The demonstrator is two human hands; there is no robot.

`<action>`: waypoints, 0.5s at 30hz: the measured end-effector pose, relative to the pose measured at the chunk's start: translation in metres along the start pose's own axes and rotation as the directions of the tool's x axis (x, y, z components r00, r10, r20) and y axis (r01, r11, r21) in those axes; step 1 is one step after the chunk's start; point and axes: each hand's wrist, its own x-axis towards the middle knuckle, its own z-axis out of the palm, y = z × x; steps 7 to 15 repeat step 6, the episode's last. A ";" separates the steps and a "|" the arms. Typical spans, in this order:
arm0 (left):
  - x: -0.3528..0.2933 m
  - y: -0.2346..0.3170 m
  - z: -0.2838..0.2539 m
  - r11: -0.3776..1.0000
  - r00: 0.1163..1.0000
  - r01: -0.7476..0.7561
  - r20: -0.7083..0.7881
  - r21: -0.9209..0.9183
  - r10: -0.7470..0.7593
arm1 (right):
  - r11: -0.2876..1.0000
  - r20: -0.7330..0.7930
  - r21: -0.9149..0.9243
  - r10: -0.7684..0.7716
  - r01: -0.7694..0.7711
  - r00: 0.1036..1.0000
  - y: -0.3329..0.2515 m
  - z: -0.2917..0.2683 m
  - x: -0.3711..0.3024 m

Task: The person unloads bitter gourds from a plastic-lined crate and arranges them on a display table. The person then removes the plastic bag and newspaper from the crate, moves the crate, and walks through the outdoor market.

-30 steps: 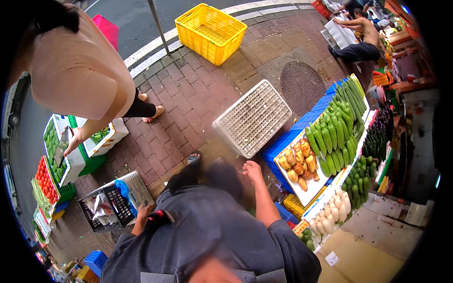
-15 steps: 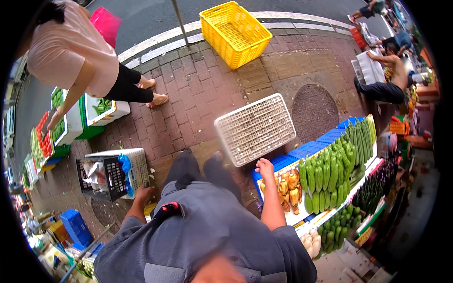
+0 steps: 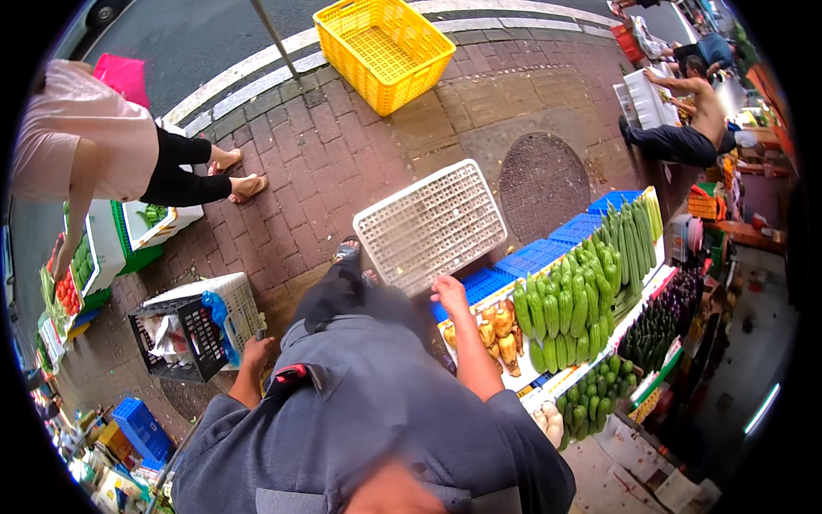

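Note:
My right hand (image 3: pixel 449 294) hovers in front of me, fingers loosely apart and holding nothing. In the picture it lies beside the near edge of a white plastic grid crate (image 3: pixel 432 227) and the blue crates (image 3: pixel 484 283) of the vegetable stall; I see no clear contact. Down at my left side, my left hand (image 3: pixel 257 351) is closed around a small dark object, too little of which shows to name. Just beyond that hand stands a white basket (image 3: pixel 244 300) against a black crate (image 3: pixel 201 338), with a blue plastic bag (image 3: pixel 221 321) hanging between them.
A stall on the right bears brown roots (image 3: pixel 501 334), green gourds (image 3: pixel 569 304) and cucumbers (image 3: pixel 595 398). A yellow crate (image 3: pixel 390 68) stands near the curb by a pole (image 3: pixel 274 38). One person (image 3: pixel 94 137) reaches into vegetable boxes at left; another (image 3: pixel 685 120) bends over a white box at right.
My view has shifted, so most surroundings sit further left in the picture. One foot has stepped forward beside the white grid crate. My right hand stays raised and my left stays closed.

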 end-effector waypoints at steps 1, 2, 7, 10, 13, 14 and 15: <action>-0.001 0.002 -0.002 0.999 1.000 -0.008 0.011 -0.039 0.008 | 0.999 0.028 -0.032 0.000 0.001 1.000 -0.001 0.002 0.001; -0.013 0.020 0.003 0.997 0.996 0.026 -0.083 0.071 -0.020 | 0.994 0.048 -0.109 0.003 0.002 0.999 0.000 -0.001 0.004; -0.025 0.059 0.010 0.994 0.998 -0.022 -0.050 0.104 0.027 | 0.995 -0.024 -0.093 0.026 -0.029 0.999 -0.017 -0.020 0.012; -0.025 0.059 0.010 0.994 0.998 -0.022 -0.050 0.104 0.027 | 0.995 -0.024 -0.093 0.026 -0.029 0.999 -0.017 -0.020 0.012; -0.025 0.059 0.010 0.994 0.998 -0.022 -0.050 0.104 0.027 | 0.995 -0.024 -0.093 0.026 -0.029 0.999 -0.017 -0.020 0.012; -0.025 0.059 0.010 0.994 0.998 -0.022 -0.050 0.104 0.027 | 0.995 -0.024 -0.093 0.026 -0.029 0.999 -0.017 -0.020 0.012; -0.025 0.059 0.010 0.994 0.998 -0.022 -0.050 0.104 0.027 | 0.995 -0.024 -0.093 0.026 -0.029 0.999 -0.017 -0.020 0.012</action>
